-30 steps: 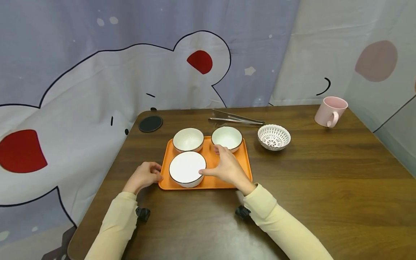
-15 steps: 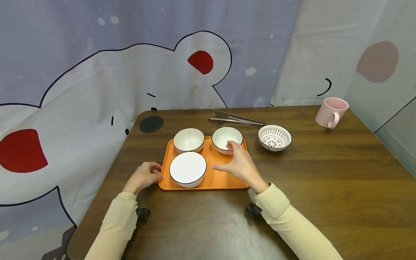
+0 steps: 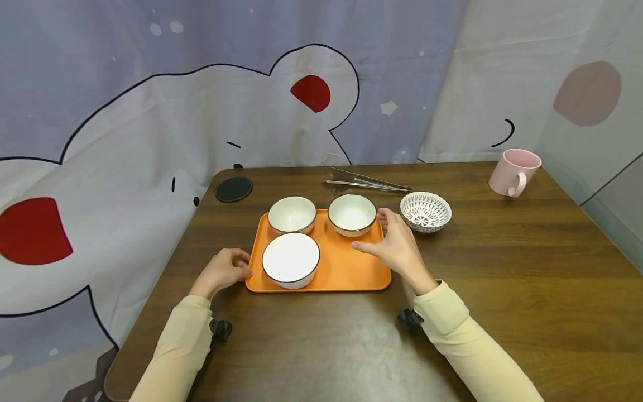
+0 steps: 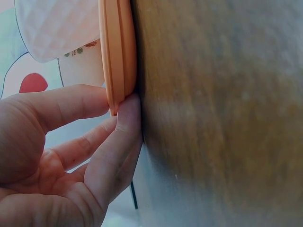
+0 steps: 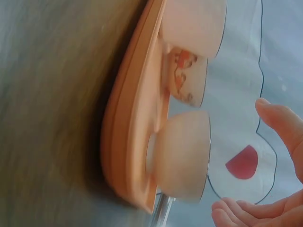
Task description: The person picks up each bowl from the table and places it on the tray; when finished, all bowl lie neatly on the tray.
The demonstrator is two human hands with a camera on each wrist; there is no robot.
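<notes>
An orange tray (image 3: 351,271) lies on the table bearing three bowls. The front left bowl (image 3: 290,259) is white with a dark rim; a back left bowl (image 3: 292,214) and a pale green-white back right bowl (image 3: 351,213) stand behind it. At the tray's left end my left hand (image 3: 223,269) pinches the rim; the left wrist view shows the thumb (image 4: 71,105) on top and a finger (image 4: 124,137) beneath. My right hand (image 3: 400,248) hovers over the tray's right edge, beside the back right bowl, thumb and fingers spread with nothing between them.
Right of the tray sits a small patterned bowl (image 3: 425,212), close to my right fingertips. Metal tongs (image 3: 369,183) lie behind the tray. A black round coaster (image 3: 233,189) is at the back left, a pink mug (image 3: 513,173) at the back right.
My right hand has moved right, away from the front left bowl, to the tray's right edge. The left hand keeps its place at the rim; tray and bowls have not moved.
</notes>
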